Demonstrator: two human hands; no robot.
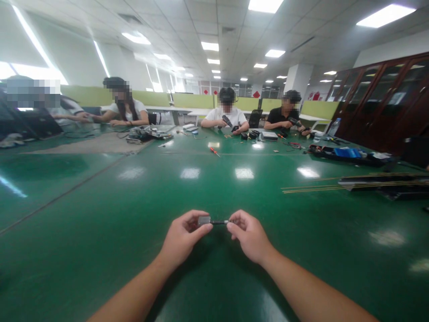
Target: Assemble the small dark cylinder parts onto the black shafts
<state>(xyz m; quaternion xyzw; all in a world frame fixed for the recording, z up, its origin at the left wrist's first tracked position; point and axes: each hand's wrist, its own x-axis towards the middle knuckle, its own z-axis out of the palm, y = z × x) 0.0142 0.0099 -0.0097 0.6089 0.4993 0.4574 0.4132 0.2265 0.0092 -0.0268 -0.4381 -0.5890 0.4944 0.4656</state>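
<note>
Between my hands, above the green table [214, 188], is a small part with a silver-grey block [204, 220] and a thin dark rod [219, 222] reaching out to the right; its exact kind is too small to tell. My left hand [184, 232] pinches the block between thumb and fingers. At the other end, my right hand [248, 232] has its thumb and fingers closed on the rod's tip, which they partly hide. The rod lies about level.
Farther off lie a red screwdriver [214, 152], a heap of electronic parts [147, 133] and a black tray with blue items [348, 153]. Thin brass-coloured rods [315, 188] stick out on the right. Several people sit across the table, two holding power drills.
</note>
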